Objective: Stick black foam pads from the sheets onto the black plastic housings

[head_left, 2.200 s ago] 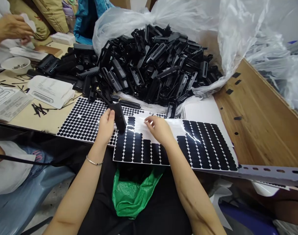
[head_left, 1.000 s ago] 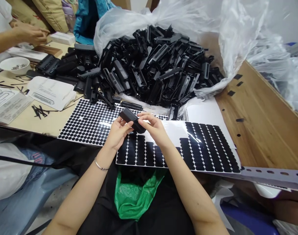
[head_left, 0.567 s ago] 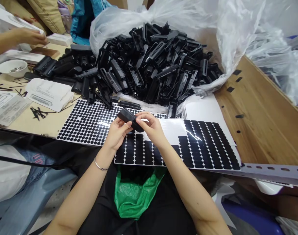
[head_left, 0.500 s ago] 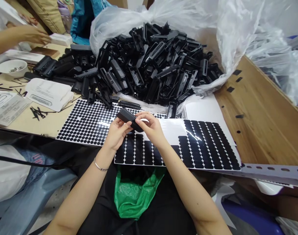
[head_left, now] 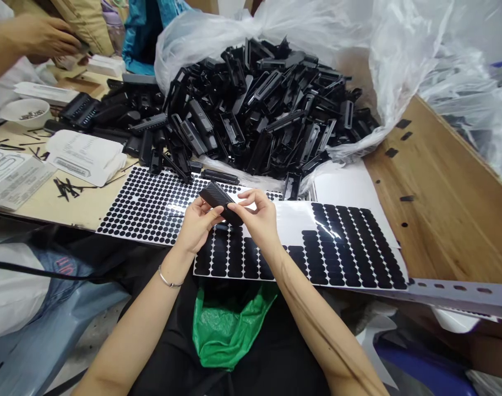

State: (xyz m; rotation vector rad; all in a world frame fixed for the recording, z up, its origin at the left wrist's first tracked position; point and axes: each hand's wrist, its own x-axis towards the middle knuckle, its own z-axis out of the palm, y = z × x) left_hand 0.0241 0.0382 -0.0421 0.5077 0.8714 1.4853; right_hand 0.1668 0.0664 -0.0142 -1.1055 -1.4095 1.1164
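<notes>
A black ribbed plastic part (head_left: 216, 197) is held between my two hands just above the sticker sheets. My left hand (head_left: 196, 225) grips its near side with fingers curled. My right hand (head_left: 257, 217) pinches its right end with thumb and forefinger. Under my hands lies a white sheet of black oval pads (head_left: 342, 247), partly peeled bare in the middle. To its left lies a sheet of small black round dots (head_left: 143, 203).
A big heap of black plastic parts (head_left: 267, 104) spills from a clear bag (head_left: 391, 55) behind the sheets. Paper leaflets (head_left: 83, 157) and a white bowl (head_left: 23, 113) sit at left. Another person's hand (head_left: 40, 36) works at far left. A green bag (head_left: 226, 324) lies on my lap.
My left hand lifted the black part off the sheet and my right hand left the oval pads and came to pinch the part's right end. In the last half second both hands barely moved.
</notes>
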